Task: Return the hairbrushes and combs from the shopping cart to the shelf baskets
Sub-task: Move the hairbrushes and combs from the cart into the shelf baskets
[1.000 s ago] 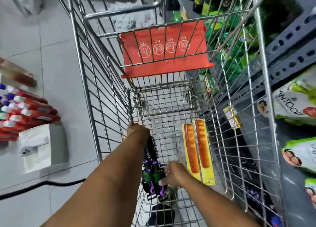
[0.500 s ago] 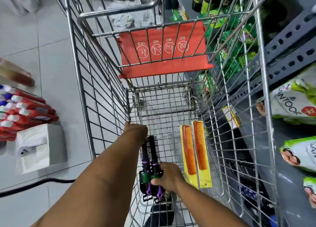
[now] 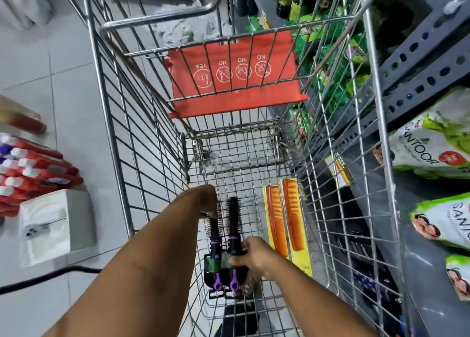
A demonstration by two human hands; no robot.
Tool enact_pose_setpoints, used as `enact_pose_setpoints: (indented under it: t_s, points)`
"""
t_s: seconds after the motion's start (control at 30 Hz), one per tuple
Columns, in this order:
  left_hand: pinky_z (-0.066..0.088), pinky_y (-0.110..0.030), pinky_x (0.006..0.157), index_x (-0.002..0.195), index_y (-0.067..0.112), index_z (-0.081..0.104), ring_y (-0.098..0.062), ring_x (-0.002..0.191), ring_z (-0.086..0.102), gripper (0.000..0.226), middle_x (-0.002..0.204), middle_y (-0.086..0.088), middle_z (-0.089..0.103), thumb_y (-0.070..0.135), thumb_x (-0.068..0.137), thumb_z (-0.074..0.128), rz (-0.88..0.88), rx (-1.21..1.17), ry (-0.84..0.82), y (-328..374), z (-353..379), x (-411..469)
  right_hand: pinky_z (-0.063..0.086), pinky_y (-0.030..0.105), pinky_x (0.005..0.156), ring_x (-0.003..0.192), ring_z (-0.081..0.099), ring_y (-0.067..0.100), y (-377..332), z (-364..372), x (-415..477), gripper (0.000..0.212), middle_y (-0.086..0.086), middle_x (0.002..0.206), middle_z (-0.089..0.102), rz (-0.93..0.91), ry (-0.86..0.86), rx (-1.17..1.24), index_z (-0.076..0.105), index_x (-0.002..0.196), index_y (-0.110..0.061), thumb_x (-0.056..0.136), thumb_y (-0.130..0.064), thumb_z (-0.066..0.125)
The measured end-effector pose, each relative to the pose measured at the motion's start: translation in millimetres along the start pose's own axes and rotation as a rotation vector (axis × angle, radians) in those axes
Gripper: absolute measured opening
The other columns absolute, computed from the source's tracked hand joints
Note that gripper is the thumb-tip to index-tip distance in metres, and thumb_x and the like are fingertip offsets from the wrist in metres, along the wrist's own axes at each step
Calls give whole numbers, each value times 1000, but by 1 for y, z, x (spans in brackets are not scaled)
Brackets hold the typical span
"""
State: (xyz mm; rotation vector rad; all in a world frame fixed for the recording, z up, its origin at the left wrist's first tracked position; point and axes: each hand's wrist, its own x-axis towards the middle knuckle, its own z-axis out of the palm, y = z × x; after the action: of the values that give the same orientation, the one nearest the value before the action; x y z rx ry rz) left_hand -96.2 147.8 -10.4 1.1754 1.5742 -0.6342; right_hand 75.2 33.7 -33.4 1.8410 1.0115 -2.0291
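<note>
Since the earlier frames the two round brushes have come up off the cart floor and both of your arms have drawn back toward you; the combs have not shifted.

The shopping cart [image 3: 106, 123] fills the view, its wire walls close on either side, so you reach in from above. The red child-seat flap [image 3: 236, 82] hangs at the far end. The grey shelving [image 3: 419, 64] with green soap packs [image 3: 432, 143] sits just beside the cart on your right; no shelf basket is in view, so the drop point cannot be told from here.

On the cart floor the two orange combs [image 3: 284, 217] lie side by side on yellow cards against the right wall, untouched and apart from both hands.

The two hairbrushes [image 3: 226, 242] are held parallel, bristle heads pointing away from you, purple handle ends nearest you. Your right hand [image 3: 250, 254] has its fingers wrapped tight round the green-labelled handles, clamping the pair together as one bundle, probably so both travel in one trip. Your left hand [image 3: 203, 198] sits at the bristle end of the left brush, fingers curled down; whether they pinch the head or only steady it, I cannot tell, as the knuckles hide the tips.

My read: the lift is under way, brushes first, combs left for later.
</note>
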Motion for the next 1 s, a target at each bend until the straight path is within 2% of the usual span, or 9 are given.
enact_pose_setpoints:
  t_s: [0.17,0.37,0.47,0.57,0.67,0.77,0.83,0.93,1.0]
  points:
    - [57,-47,87,108,-5,66,-38,92,70,28,99,-23,69,1,80,67,39,-196,-19,1,2,0,58,51,85,91,71,26,3,-12,-1,44,10,106,71,23,-38,75,58,113,-10,74,-13,79]
    - [61,-38,67,106,6,67,-23,62,66,25,77,-12,67,-1,82,64,89,-394,36,4,-5,-5,54,43,91,105,65,30,-5,-29,-12,58,14,125,61,-19,31,152,52,127,-8,77,-15,78]
    - [60,-41,79,104,16,65,-25,72,69,27,90,-16,70,0,82,66,138,-486,62,9,-16,-16,53,28,69,94,66,22,-6,-39,-26,53,6,113,63,-72,70,162,54,125,-7,78,-18,77]
    - [61,-32,66,106,17,67,-20,67,68,30,88,-13,71,-1,82,66,175,-494,85,19,-30,-33,45,21,54,74,60,5,-3,-49,-46,27,-4,95,60,-114,90,214,58,102,-14,80,-15,74]
    - [58,-25,56,104,17,69,-17,67,68,29,86,-9,70,-2,82,65,224,-482,109,34,-47,-63,47,25,61,92,61,15,-3,-60,-80,50,-2,107,58,-170,170,244,53,123,-13,79,-19,76]
    - [60,-28,64,104,13,69,-20,76,70,27,94,-12,72,-2,83,64,296,-464,88,47,-60,-98,53,36,91,116,58,26,-2,-67,-115,70,11,134,53,-255,216,301,42,138,-8,78,-17,77]
    - [59,-30,65,106,12,68,-21,76,71,27,92,-11,73,-1,83,64,349,-467,59,56,-66,-127,53,33,90,109,64,23,3,-69,-141,59,12,130,59,-301,231,340,51,130,-8,77,-13,77]
    - [53,-24,55,102,13,67,-16,60,68,24,76,-7,70,0,82,64,452,-457,35,78,-73,-179,52,12,68,72,65,-2,14,-70,-190,18,1,94,71,-408,268,374,66,85,-18,78,-4,74]
    - [49,-21,50,93,15,67,-14,53,65,19,65,-3,68,-1,82,64,529,-451,44,97,-74,-218,48,9,64,65,61,-5,23,-69,-235,20,-9,77,70,-483,326,419,66,74,-19,79,-1,73]
